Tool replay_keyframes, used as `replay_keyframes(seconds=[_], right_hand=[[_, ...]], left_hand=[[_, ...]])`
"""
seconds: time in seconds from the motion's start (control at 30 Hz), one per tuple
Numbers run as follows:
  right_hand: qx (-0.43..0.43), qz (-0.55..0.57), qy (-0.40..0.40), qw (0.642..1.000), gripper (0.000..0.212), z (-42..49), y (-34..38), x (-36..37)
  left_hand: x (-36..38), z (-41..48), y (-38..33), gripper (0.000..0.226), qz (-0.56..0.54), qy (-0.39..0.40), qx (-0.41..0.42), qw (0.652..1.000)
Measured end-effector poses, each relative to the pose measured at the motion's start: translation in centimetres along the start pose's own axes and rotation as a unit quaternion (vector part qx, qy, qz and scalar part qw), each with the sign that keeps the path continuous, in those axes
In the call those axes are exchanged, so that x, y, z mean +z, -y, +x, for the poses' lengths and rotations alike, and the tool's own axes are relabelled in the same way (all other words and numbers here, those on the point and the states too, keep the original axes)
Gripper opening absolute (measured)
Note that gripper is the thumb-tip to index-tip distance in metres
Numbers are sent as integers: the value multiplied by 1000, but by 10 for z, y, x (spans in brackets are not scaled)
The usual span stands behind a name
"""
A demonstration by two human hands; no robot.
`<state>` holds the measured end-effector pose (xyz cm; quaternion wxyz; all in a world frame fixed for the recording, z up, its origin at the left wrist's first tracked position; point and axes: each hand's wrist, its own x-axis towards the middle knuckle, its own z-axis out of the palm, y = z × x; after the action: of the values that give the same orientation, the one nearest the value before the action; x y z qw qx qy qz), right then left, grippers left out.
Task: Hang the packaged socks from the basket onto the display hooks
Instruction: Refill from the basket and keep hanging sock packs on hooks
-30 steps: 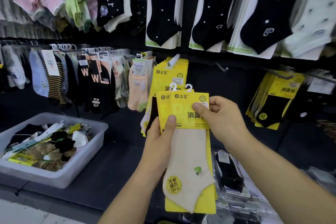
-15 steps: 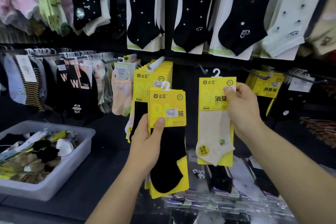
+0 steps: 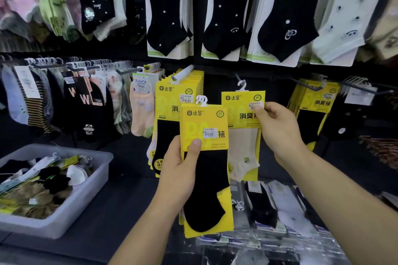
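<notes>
1. Left hand [image 3: 183,170]: nearest to us, low centre. Its fingers curl behind the black sock packs [image 3: 206,178] and its thumb presses on their front. The packs form a small stack on yellow cards, held upright above the counter [image 3: 120,217]. Two white hangers show at the stack's top.
2. Right hand [image 3: 277,129]: raised just right of that stack. Thumb and fingers pinch the upper right edge of the beige sock pack [image 3: 243,148], which is also on a yellow card.
3. The beige sock pack hangs upright, partly behind the black sock packs. Its white hanger [image 3: 242,86] sits at the tip of a display hook [image 3: 238,76]; we cannot tell whether it is threaded on.
4. Clear-wrapped packs [image 3: 280,211]: these lie flat on the counter under the right forearm, with dark and white socks inside.
5. Basket [image 3: 86,200]: grey, on the counter at the left, well apart from both hands. It holds a loose heap of packaged socks [image 3: 43,183] in black, white and tan.
6. Full hook [image 3: 183,73]: behind the left hand, carrying a dense row of matching yellow packs [image 3: 170,101]. The front one shows a black sock.
7. Right-hand yellow packs [image 3: 316,101]: these hang on another hook, apart from the right hand.
8. Left rail socks [image 3: 86,101]: striped, black and pale pairs hanging close together.
9. Black socks on white cards [image 3: 168,17]: the top row, farthest from us.
</notes>
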<state>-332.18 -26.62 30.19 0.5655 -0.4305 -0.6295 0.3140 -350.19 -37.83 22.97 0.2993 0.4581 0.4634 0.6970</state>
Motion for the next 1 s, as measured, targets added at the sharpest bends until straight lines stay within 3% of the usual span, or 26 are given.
replay_keyframes(seconds=[0.07,0.2,0.37,0.47,0.57,0.77,1.0], right_hand=[[13,-29,-18,999,7,-3,-5,-2],[-20,-72,-101,992,21,-19,-1,-6],[-53,1,66,996,26,-49,15,10],[-51,-2,88,995,18,-54,17,16],[-17,60,68,996,9,-51,16,12],[-24,111,-65,991,2,-30,11,-6],[-22,87,-55,994,3,-14,9,-5]], left_hand=[[0,-1,0,30,-2,-27,26,999],[0,-3,0,22,4,-47,60,997],[6,-8,-1,18,1,5,39,999],[11,-10,-3,17,-18,21,34,999],[10,-11,-2,22,-45,21,15,999],[2,-6,1,29,-50,-4,2,999],[-8,-2,0,22,-34,-11,4,999]])
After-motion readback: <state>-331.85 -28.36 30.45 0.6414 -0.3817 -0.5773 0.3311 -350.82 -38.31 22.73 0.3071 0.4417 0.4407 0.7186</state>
